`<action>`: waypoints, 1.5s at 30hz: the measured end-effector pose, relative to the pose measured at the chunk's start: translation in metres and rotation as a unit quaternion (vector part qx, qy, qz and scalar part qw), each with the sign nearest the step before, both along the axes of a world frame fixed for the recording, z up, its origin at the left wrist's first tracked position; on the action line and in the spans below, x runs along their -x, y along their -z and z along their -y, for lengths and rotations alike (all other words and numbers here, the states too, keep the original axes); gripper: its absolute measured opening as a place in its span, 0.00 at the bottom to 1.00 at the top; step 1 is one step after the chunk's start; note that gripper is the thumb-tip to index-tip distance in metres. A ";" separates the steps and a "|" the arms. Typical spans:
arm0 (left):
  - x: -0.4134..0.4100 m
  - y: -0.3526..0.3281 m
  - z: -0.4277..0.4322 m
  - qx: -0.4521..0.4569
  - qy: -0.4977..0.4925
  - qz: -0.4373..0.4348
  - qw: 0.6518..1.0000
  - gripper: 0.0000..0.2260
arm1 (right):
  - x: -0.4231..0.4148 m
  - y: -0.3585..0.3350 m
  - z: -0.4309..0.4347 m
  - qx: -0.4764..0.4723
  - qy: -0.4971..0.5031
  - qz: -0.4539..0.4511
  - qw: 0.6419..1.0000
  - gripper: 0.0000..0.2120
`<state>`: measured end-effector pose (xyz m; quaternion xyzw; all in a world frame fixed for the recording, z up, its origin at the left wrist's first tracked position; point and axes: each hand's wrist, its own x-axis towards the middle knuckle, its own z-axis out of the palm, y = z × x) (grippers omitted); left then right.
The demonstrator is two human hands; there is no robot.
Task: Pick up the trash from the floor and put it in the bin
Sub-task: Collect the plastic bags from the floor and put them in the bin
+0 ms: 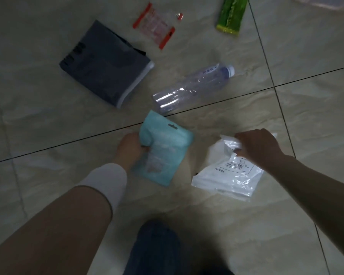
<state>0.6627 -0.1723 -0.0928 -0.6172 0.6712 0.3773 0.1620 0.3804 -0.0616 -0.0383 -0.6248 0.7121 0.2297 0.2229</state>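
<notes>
My left hand (130, 150), with a white band on its wrist, grips a light blue flat packet (163, 147) from its left side, low over the tiled floor. My right hand (260, 147) pinches the top edge of a white plastic bag (228, 175) printed with black text; the bag's lower part lies on or just above the floor. An empty clear plastic bottle (191, 87) lies on its side just beyond both hands. No bin is in view.
Further out lie a dark grey pouch with a white edge (105, 64), a clear wrapper with red ends (154, 25), a green and yellow wrapper (231, 14) and a pale item (324, 2) at the top right corner. A dark blue trouser leg (157, 249) shows at the bottom.
</notes>
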 end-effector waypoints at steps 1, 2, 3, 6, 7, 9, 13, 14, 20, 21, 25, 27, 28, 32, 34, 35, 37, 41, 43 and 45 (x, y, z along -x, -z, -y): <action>-0.004 -0.009 -0.002 -0.009 -0.024 -0.016 1.000 0.15 | -0.001 -0.007 0.001 -0.002 0.002 0.006 1.000 0.14; -0.010 -0.019 -0.005 -0.018 -0.057 -0.028 0.998 0.15 | -0.002 -0.014 0.003 -0.003 0.001 0.011 1.000 0.15; -0.017 -0.030 -0.009 -0.029 -0.093 -0.035 0.995 0.16 | -0.003 -0.023 0.005 -0.008 -0.003 0.011 1.000 0.15; -0.043 -0.068 -0.021 -0.074 -0.167 -0.024 0.983 0.17 | -0.010 -0.054 0.013 -0.031 -0.039 -0.008 0.999 0.15; -0.051 -0.082 -0.023 -0.080 -0.192 -0.023 0.978 0.17 | -0.012 -0.065 0.016 -0.035 -0.051 -0.010 0.998 0.15; -0.063 -0.111 -0.023 -0.081 -0.249 -0.033 0.965 0.18 | -0.013 -0.090 0.027 -0.036 -0.066 -0.016 0.997 0.15; -0.071 -0.158 -0.013 -0.094 -0.320 -0.044 0.942 0.18 | -0.013 -0.134 0.055 -0.028 -0.082 -0.033 0.996 0.15; -0.070 -0.166 -0.008 -0.098 -0.343 -0.059 0.932 0.17 | -0.014 -0.140 0.065 -0.028 -0.086 -0.032 0.995 0.15; -0.054 -0.193 0.029 -0.104 -0.441 -0.130 0.882 0.13 | -0.022 -0.156 0.122 -0.037 -0.051 -0.015 0.998 0.12; -0.050 -0.200 0.034 -0.101 -0.454 -0.141 0.874 0.14 | -0.024 -0.161 0.129 -0.043 -0.035 -0.018 0.998 0.12; -0.046 -0.242 0.057 -0.087 -0.469 -0.150 0.866 0.13 | -0.034 -0.196 0.152 -0.030 0.044 0.019 0.998 0.15; -0.051 -0.271 0.067 -0.074 -0.480 -0.162 0.859 0.12 | -0.039 -0.221 0.164 -0.031 0.093 0.045 0.994 0.16; -0.054 -0.286 0.072 -0.070 -0.490 -0.169 0.852 0.12 | -0.043 -0.234 0.170 -0.032 0.113 0.055 0.991 0.16; -0.077 -0.349 0.083 -0.055 -0.526 -0.192 0.827 0.09 | -0.065 -0.288 0.194 -0.036 0.183 0.101 0.977 0.16; -0.096 -0.373 0.085 -0.040 -0.539 -0.201 0.817 0.13 | -0.082 -0.310 0.206 -0.045 0.193 0.113 0.974 0.18; -0.103 -0.382 0.086 -0.035 -0.544 -0.203 0.814 0.14 | -0.090 -0.318 0.211 -0.047 0.198 0.117 0.972 0.19; -0.130 -0.401 0.085 -0.020 -0.559 -0.211 0.802 0.14 | -0.116 -0.334 0.224 -0.045 0.197 0.133 0.970 0.20; -0.196 -0.425 0.084 0.017 -0.577 -0.221 0.786 0.16 | -0.183 -0.353 0.247 -0.040 0.153 0.154 0.975 0.20; -0.236 -0.434 0.083 0.041 -0.571 -0.203 0.794 0.16 | -0.225 -0.361 0.257 -0.048 0.115 0.162 0.979 0.20; -0.277 -0.442 0.083 0.057 -0.578 -0.199 0.789 0.17 | -0.269 -0.369 0.263 -0.049 0.072 0.166 0.982 0.19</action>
